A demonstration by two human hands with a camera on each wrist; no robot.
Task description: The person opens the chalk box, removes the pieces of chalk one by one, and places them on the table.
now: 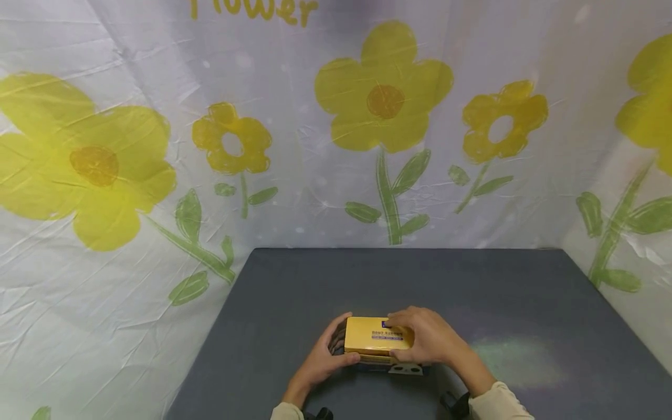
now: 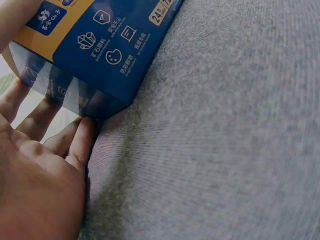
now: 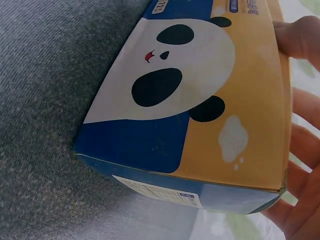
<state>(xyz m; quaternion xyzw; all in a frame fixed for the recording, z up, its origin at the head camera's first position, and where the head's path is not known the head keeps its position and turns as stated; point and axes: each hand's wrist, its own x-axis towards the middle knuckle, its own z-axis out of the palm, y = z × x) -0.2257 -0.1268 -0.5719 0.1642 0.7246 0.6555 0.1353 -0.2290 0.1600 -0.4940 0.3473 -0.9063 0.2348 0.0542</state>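
A yellow and blue chalk box (image 1: 362, 337) rests on the dark table, its yellow top facing up. A panda (image 3: 205, 60) is printed on the front, and the left wrist view shows white icons and text on its blue part. My left hand (image 1: 321, 357) holds the left end, thumb along the front and fingers at the end face. With my right hand (image 1: 431, 337) I grip the top from the right, thumb at the front edge and fingers towards the back. Whatever is inside the box is hidden.
The dark grey table (image 1: 315, 280) reaches back to a pale cloth backdrop (image 1: 304, 192) printed with yellow flowers. More cloth hangs along the left and right sides. Black straps (image 1: 455, 403) circle both wrists below light sleeves (image 1: 501, 402).
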